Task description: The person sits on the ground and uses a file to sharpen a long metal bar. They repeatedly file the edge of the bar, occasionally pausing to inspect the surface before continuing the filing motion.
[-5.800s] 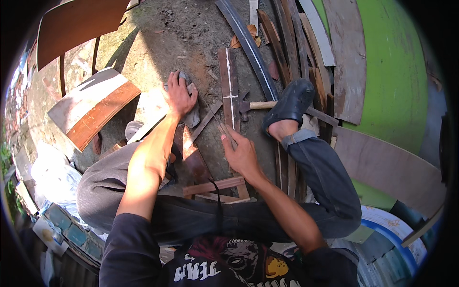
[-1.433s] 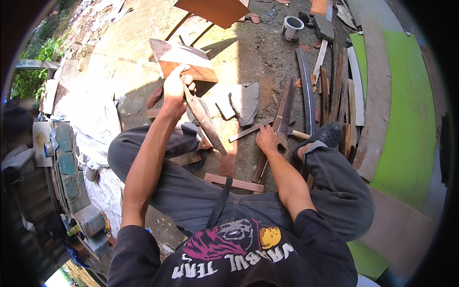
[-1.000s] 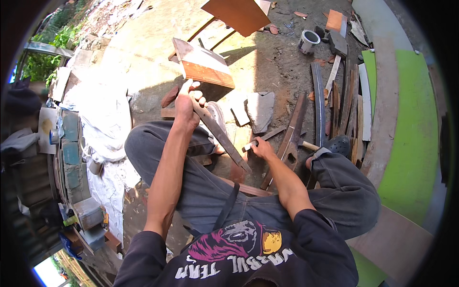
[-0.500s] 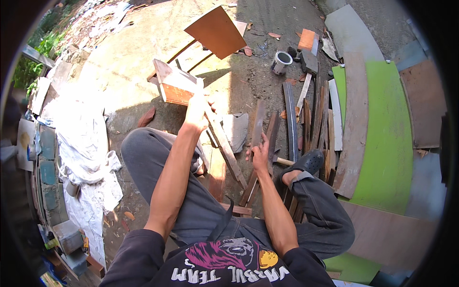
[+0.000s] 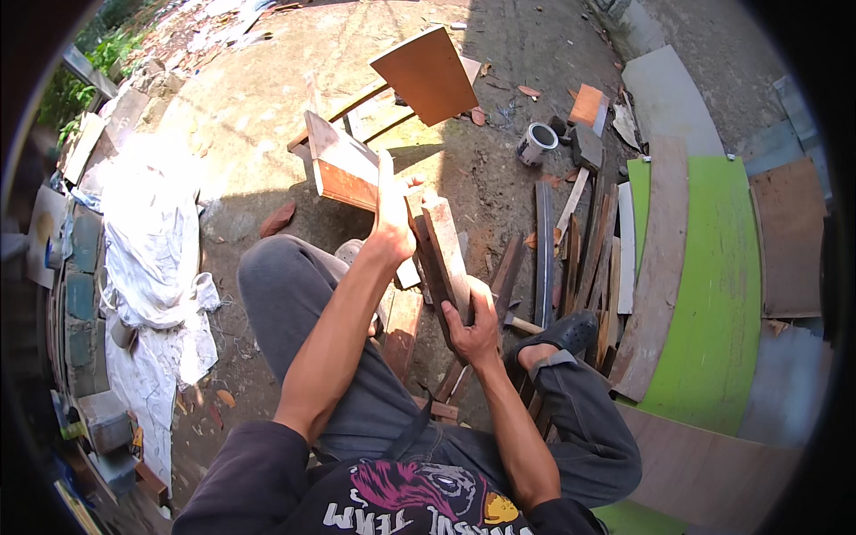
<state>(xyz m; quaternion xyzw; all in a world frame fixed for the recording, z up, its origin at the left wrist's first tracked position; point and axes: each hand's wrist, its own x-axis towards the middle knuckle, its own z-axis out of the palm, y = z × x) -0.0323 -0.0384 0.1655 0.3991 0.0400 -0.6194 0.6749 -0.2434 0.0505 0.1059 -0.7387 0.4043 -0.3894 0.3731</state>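
My right hand [image 5: 473,328] is wrapped round the lower part of two wooden strips lying side by side, a paler one [image 5: 445,245] and a dark one [image 5: 433,272]. Against the dark strip's upper end is my left hand [image 5: 390,218], gripping it with the fingers partly raised; the far side of that grip is hidden. Just beyond the left hand stands a small wooden piece with a pale top and a reddish-brown side panel [image 5: 346,185]. A square brown board [image 5: 426,76] on slats adjoins it.
Several loose strips [image 5: 593,254] lie right of my hands, near a hammer [image 5: 523,325] beside my shoe. Farther off are an open paint can [image 5: 538,143] and a dark block [image 5: 585,147]. Green panels [image 5: 704,294] lie at right, white cloth [image 5: 152,259] at left.
My right hand has lifted a wooden strip from the right and brought it alongside the one at my left hand. The strips now stand more upright between my hands. The view has shifted slightly.
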